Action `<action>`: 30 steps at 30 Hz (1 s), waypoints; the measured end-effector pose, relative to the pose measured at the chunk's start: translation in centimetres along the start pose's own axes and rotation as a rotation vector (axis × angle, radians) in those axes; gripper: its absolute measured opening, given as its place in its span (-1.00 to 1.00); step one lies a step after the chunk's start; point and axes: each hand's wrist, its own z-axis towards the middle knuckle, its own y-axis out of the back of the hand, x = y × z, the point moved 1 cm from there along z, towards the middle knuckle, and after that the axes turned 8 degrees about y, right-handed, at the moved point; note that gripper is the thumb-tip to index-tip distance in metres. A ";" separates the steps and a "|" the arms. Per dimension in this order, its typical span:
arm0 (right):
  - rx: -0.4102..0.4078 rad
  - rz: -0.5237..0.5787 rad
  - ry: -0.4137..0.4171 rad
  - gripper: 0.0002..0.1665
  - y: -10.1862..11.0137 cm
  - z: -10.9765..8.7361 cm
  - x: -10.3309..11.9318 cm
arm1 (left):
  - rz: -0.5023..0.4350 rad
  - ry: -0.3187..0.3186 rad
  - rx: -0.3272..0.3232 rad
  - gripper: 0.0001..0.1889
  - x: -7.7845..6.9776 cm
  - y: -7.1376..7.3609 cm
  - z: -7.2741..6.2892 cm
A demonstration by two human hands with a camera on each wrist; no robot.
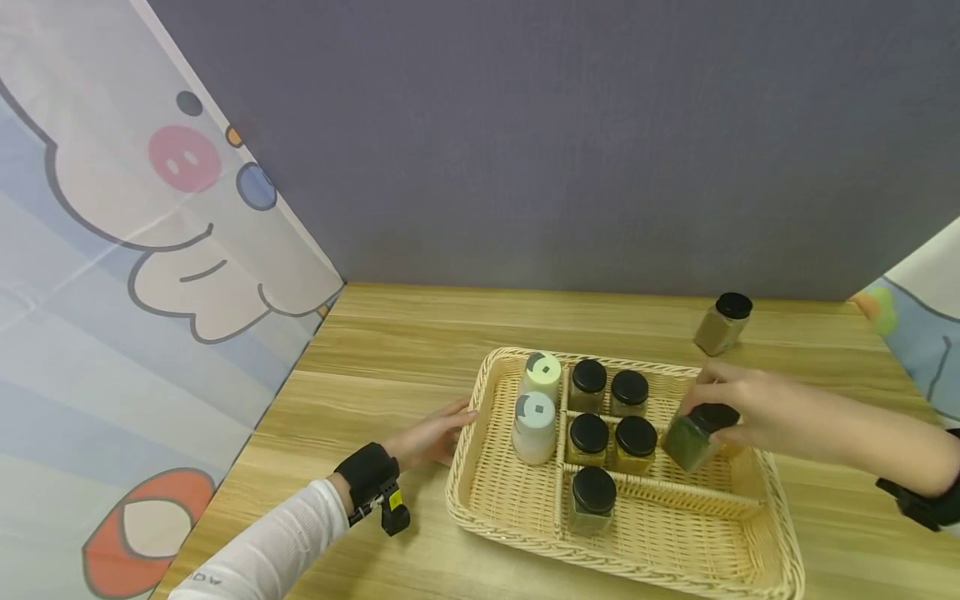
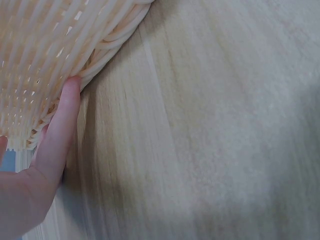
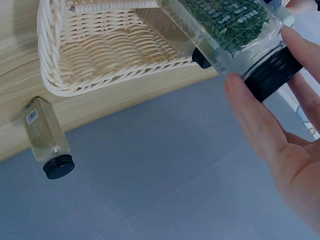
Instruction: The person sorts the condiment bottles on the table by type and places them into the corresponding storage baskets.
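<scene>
My right hand (image 1: 738, 408) pinches a spice jar of green dried herbs (image 3: 227, 25) near its black lid, thumb and fingers on opposite sides. The jar (image 1: 686, 442) tilts over the right part of a divided wicker basket (image 1: 517, 537). My left hand (image 1: 431, 437) rests against the basket's outer left side; in the left wrist view its extended fingers (image 2: 62, 120) touch the woven wall. Several black-lidded spice jars (image 1: 588, 433) stand in the middle sections. Two white containers, one with a yellow-green lid (image 1: 543, 371) and one with a pale lid (image 1: 535, 429), stand in the left section.
Another black-lidded jar with brownish contents (image 1: 720, 327) stands on the wooden table (image 1: 390, 333) behind the basket's right end. A grey partition (image 1: 562, 167) rises at the table's back edge. A cartoon-printed sheet (image 1: 150, 292) hangs at the left.
</scene>
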 end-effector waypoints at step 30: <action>-0.014 0.108 0.132 -0.42 -0.6 -0.4 1.6 | -0.006 -0.006 0.017 -0.38 0.0 0.0 0.0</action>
